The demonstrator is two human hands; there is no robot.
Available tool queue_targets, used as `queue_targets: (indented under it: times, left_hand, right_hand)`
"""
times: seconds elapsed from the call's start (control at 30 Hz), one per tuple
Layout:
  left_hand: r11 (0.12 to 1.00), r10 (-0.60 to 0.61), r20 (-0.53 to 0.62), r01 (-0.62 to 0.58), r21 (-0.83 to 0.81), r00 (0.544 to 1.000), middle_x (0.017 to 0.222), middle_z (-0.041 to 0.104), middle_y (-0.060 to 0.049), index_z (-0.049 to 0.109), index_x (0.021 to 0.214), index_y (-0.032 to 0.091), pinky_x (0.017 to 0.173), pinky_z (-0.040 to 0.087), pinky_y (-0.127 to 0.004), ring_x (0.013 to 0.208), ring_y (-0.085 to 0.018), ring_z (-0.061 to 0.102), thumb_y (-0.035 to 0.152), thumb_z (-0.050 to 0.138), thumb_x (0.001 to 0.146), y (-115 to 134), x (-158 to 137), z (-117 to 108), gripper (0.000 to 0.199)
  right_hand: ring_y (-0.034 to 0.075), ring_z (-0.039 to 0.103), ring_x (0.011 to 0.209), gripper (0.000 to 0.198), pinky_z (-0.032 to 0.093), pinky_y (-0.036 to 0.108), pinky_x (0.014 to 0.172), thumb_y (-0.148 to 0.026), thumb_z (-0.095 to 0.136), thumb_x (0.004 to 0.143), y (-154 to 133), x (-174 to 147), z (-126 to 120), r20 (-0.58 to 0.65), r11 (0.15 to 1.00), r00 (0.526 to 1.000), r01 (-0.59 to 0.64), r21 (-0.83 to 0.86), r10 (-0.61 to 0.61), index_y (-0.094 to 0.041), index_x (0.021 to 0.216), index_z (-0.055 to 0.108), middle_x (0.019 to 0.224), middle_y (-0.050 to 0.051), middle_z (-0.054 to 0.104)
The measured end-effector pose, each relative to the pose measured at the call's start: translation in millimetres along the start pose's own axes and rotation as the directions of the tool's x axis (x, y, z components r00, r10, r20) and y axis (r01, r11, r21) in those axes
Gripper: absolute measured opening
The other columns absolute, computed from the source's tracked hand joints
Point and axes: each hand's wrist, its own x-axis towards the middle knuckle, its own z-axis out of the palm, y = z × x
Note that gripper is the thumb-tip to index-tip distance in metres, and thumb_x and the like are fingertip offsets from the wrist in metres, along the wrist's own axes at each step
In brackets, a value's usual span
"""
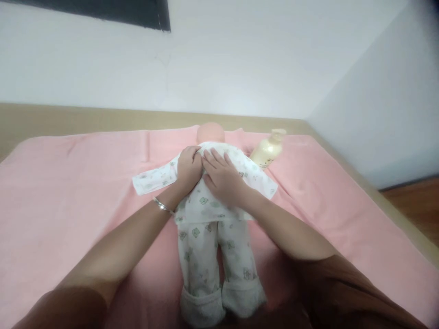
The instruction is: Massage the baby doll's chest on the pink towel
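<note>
A baby doll (211, 132) lies stretched out on a pink cloth, its bald head at the far end. White printed pajamas cover it: a long-sleeved top (203, 201) and trousers (199, 256) with thick pale cuffs at the feet. My left hand (190, 170), with a silver bangle at the wrist, is closed on the doll at its upper left side, fingers curled and partly hidden. Flat on the upper middle of the top rests my right hand (224, 178), open with its fingers apart. Both sleeves spread outward.
A cream pump bottle (269, 148) leans beyond the doll's right sleeve. The pink cloth (68, 196) covers a light wooden surface (41, 119). White walls (233, 59) stand behind and to the right, with a dark panel (137, 11) at upper left.
</note>
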Motion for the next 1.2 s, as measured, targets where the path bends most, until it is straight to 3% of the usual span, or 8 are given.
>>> queue_targets:
  times: [0.17, 0.27, 0.37, 0.53, 0.63, 0.8, 1.0, 1.2]
  left_hand:
    - [1.0, 0.019, 0.009, -0.019, 0.015, 1.0, 0.108, 0.071, -0.009, 0.066, 0.098, 0.018, 0.101, 0.049, -0.041, 0.106, -0.024, 0.062, 0.022, 0.04, 0.085, 1, 2, 0, 0.03]
    - [1.0, 0.021, 0.002, -0.021, 0.019, 1.0, 0.108, 0.072, -0.008, 0.067, 0.098, 0.019, 0.101, 0.049, -0.041, 0.106, -0.024, 0.062, 0.022, 0.04, 0.084, 0, 2, 0, 0.03]
    - [1.0, 0.007, -0.001, -0.007, -0.002, 1.0, 0.108, 0.072, -0.009, 0.067, 0.097, 0.018, 0.102, 0.049, -0.041, 0.106, -0.024, 0.062, 0.023, 0.04, 0.084, 0, 1, 0, 0.03]
    - [1.0, -0.004, -0.002, 0.004, -0.008, 1.0, 0.106, 0.072, -0.007, 0.067, 0.094, 0.019, 0.098, 0.05, -0.039, 0.102, -0.022, 0.063, 0.024, 0.04, 0.083, 0, 0, -1, 0.029]
    - [1.0, -0.007, 0.001, 0.007, 0.003, 1.0, 0.106, 0.072, -0.007, 0.067, 0.094, 0.02, 0.099, 0.05, -0.04, 0.104, -0.023, 0.063, 0.023, 0.04, 0.084, 1, 2, -2, 0.029]
    - [0.989, 0.04, 0.046, -0.046, 0.143, 0.998, 0.125, 0.063, -0.015, 0.059, 0.122, 0.016, 0.109, 0.044, -0.049, 0.12, -0.03, 0.056, 0.023, 0.042, 0.086, 9, 1, -3, 0.04]
    - [0.897, 0.224, 0.194, -0.28, 0.342, 0.955, 0.127, 0.058, -0.024, 0.055, 0.125, 0.005, 0.111, 0.039, -0.053, 0.124, -0.035, 0.052, 0.022, 0.039, 0.089, 32, -15, 0, 0.042]
    - [0.94, -0.006, 0.244, -0.078, 0.333, 0.97, 0.1, 0.066, -0.017, 0.059, 0.097, 0.015, 0.094, 0.049, -0.052, 0.099, -0.033, 0.061, 0.033, 0.041, 0.089, 23, 8, -9, 0.026]
  right_hand:
    - [0.034, 0.026, 0.153, 0.061, 0.021, 0.057, 0.125, -0.036, 0.03, 0.102, 36, 23, 0, -0.016, 0.976, 0.977, -0.212, 0.057, 0.214, -0.006, 0.155, 0.034, 0.164, 0.016, 0.031]
    - [0.036, 0.031, 0.15, 0.063, 0.024, 0.057, 0.123, -0.037, 0.029, 0.103, 31, 19, 1, -0.058, 0.958, 0.956, -0.285, 0.024, 0.286, 0.001, 0.153, 0.033, 0.16, 0.024, 0.035]
    - [0.04, 0.028, 0.152, 0.061, 0.027, 0.058, 0.122, -0.032, 0.03, 0.102, 1, 0, 1, -0.077, 0.972, 0.971, -0.231, -0.047, 0.227, 0.001, 0.153, 0.034, 0.16, 0.028, 0.03]
    - [0.03, 0.021, 0.156, 0.058, 0.016, 0.052, 0.129, -0.021, 0.03, 0.099, -22, -13, -1, 0.035, 0.999, 0.999, -0.007, -0.033, 0.008, 0.0, 0.153, 0.035, 0.164, 0.018, 0.028]
    - [0.028, 0.02, 0.156, 0.057, 0.015, 0.054, 0.128, -0.03, 0.028, 0.102, 4, 5, -2, 0.021, 0.996, 0.997, -0.069, 0.063, 0.068, -0.01, 0.155, 0.036, 0.166, 0.011, 0.026]
    - [0.031, 0.029, 0.152, 0.062, 0.019, 0.054, 0.125, -0.039, 0.03, 0.102, 51, 31, 0, -0.021, 0.956, 0.963, -0.263, 0.131, 0.268, -0.003, 0.151, 0.036, 0.16, 0.021, 0.035]
    - [0.034, 0.045, 0.138, 0.052, 0.029, 0.049, 0.119, -0.036, 0.027, 0.104, 44, 26, -3, -0.054, 0.951, 0.95, -0.31, -0.009, 0.309, -0.001, 0.134, 0.051, 0.144, 0.025, 0.053]
    - [0.034, 0.061, 0.106, 0.049, 0.044, 0.046, 0.097, -0.029, 0.022, 0.103, 9, 8, -12, -0.059, 0.939, 0.967, -0.254, -0.23, 0.247, 0.0, 0.124, 0.056, 0.111, 0.025, 0.065]
